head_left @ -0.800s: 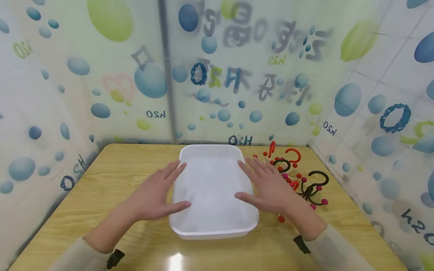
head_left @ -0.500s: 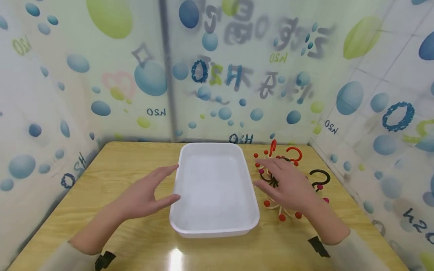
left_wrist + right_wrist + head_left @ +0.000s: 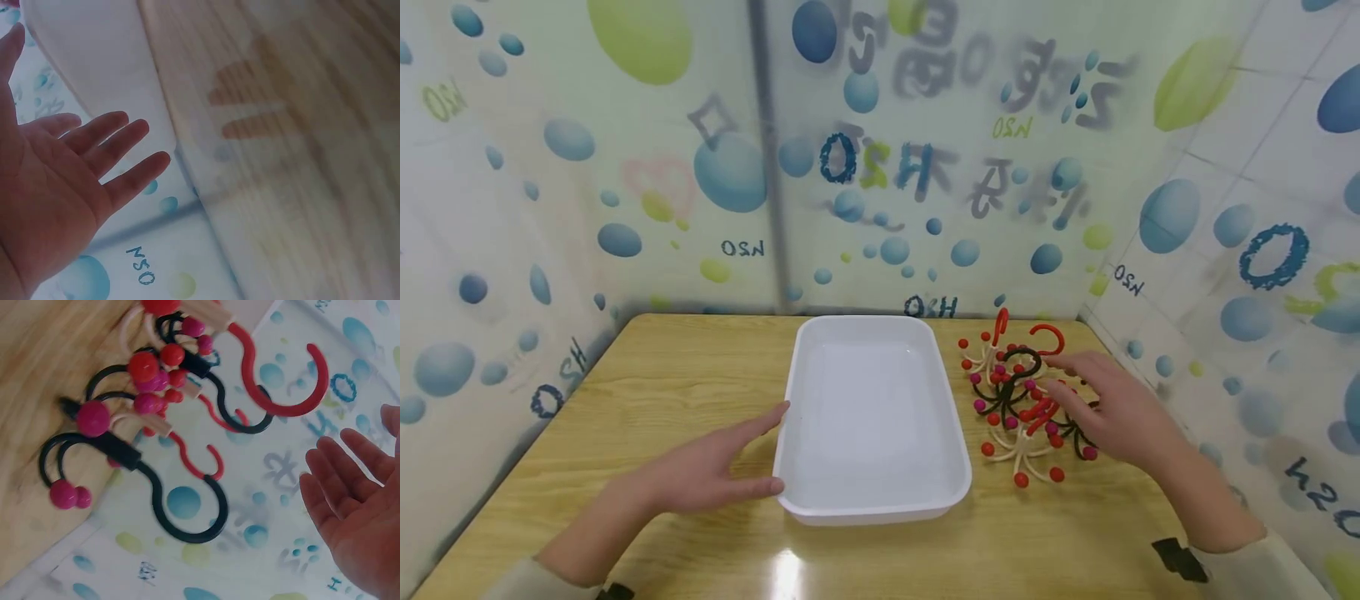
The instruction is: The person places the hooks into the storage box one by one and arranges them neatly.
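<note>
A white plastic tray [image 3: 872, 417] sits in the middle of the wooden table. At its left side is my left hand [image 3: 700, 471], fingers extended and thumb apart, with fingertips right by the rim; whether they touch cannot be told. My right hand [image 3: 1116, 408] hovers over the right part of a cluster of claw hooks, each with a curved top and several ball-tipped arms. One black claw hook [image 3: 1006, 398] has pink balls; a cream claw hook [image 3: 1022, 446] has a red top and red balls. In the right wrist view the right palm [image 3: 369, 519] holds nothing, its fingers loosely bent, apart from the hooks.
The table [image 3: 700, 367] meets a patterned back wall [image 3: 880, 208] behind the tray. A right side wall [image 3: 1255, 333] and a left side wall [image 3: 482, 292] flank it. The hooks overlap one another to the right of the tray.
My right hand has moved right, from above the tray's right side to over the hooks. My left hand has drawn back left and nearer from over the tray to its left rim.
</note>
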Demonstrator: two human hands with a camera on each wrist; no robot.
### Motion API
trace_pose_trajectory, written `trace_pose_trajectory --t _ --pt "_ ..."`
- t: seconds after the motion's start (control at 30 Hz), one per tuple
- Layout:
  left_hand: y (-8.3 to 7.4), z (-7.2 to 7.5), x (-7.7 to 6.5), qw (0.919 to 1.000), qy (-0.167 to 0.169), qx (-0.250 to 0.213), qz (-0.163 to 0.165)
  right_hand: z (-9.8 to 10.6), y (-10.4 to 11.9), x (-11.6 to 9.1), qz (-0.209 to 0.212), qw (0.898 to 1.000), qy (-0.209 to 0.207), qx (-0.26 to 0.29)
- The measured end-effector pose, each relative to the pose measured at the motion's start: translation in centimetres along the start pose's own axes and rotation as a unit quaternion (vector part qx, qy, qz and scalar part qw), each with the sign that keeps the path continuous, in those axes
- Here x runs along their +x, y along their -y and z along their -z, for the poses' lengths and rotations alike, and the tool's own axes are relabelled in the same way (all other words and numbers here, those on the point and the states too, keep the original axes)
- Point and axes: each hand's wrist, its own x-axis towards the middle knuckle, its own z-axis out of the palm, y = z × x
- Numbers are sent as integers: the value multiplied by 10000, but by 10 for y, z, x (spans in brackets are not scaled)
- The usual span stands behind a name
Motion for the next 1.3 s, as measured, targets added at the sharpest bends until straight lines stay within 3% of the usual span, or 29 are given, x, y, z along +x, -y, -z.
trace_pose_trajectory --t 0.2,0.47,0.83,1.1,1.3 --pt "2 -4 2 9997 193 -109 80 -2 -19 -8 166 9998 46 -60" --pt "3 -5 1 9988 311 -372 4 -13 -25 -8 107 9995 266 157" --pt "4 -6 3 9964 527 -645 169 -20 -31 -5 -273 9985 414 247" --pt "6 -7 5 9951 621 -708 293 -20 -30 -4 -138 9992 194 324" --pt "8 -6 6 9935 672 -802 440 -18 -23 -5 218 9980 -317 507"
